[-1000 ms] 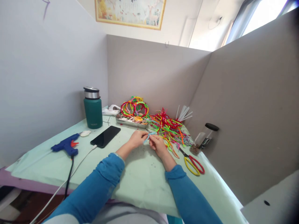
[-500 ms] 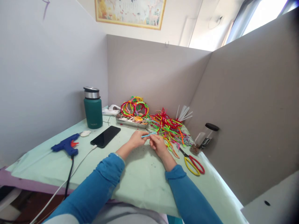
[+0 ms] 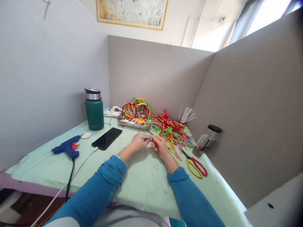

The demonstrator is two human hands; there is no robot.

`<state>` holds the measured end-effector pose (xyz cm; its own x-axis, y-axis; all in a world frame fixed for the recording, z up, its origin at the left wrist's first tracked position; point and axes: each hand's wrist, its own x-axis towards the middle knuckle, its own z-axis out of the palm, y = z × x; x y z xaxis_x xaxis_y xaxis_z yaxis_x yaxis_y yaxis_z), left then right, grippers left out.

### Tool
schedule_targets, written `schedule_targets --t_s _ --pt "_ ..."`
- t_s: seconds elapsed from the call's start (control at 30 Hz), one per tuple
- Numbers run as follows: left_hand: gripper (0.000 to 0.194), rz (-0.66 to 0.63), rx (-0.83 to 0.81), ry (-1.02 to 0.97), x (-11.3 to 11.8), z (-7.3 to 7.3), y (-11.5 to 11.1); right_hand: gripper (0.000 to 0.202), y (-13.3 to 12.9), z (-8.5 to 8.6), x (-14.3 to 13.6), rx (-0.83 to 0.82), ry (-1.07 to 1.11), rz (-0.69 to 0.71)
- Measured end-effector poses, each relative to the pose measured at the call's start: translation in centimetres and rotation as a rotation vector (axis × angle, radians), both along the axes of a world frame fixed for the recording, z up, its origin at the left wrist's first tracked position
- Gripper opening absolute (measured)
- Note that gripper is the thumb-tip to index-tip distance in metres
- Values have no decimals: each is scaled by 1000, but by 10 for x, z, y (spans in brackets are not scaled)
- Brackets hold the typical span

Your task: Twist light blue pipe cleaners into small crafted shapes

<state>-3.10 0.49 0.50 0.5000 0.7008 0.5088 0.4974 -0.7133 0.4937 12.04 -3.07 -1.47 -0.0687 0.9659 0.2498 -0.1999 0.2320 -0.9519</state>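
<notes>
Above the middle of the table, my left hand (image 3: 140,142) and my right hand (image 3: 159,147) meet at the fingertips. Between them is a short light-blue pipe cleaner (image 3: 145,137); one end sticks out over my left fingers, and the rest is hidden in the grip. Both hands are closed on it. Just behind them lies a tangled heap of coloured pipe cleaners (image 3: 169,126). Scissors (image 3: 195,165) with one yellow and one red handle rest to the right of my right hand.
A metal tray (image 3: 133,126) holds small pieces, with coloured rings (image 3: 137,110) on top. Leftward are a black phone (image 3: 107,138) on a white cable, a blue glue gun (image 3: 68,147) and a green bottle (image 3: 94,115). A clear jar (image 3: 209,138) and white sticks (image 3: 186,115) are rightward. Partitions enclose the table.
The light-blue pipe cleaner has shifted left between my fingers. Less of it shows by my right hand. My arms and the things on the table have stayed in place.
</notes>
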Motion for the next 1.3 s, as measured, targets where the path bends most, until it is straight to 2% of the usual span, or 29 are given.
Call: schedule_targets --t_s 0.13,0.3,0.6,0.77,1.07,1.3 --pt "26 33 7 26 1 1 0 34 0 0 -1 -17 1 -21" --pt "36 103 -8 71 2 4 0 37 1 -2 -2 -30 -66 -23" --pt "43 52 -65 56 3 6 0 39 3 -4 -3 -2 -139 -75" --pt "48 62 -82 28 4 5 0 38 4 -3 -2 -3 -100 -80" --pt "53 56 -132 29 3 14 -8 33 5 -6 0 -10 -45 -49" --pt "56 29 -150 31 3 13 -8 32 8 -9 1 -28 -25 -45"
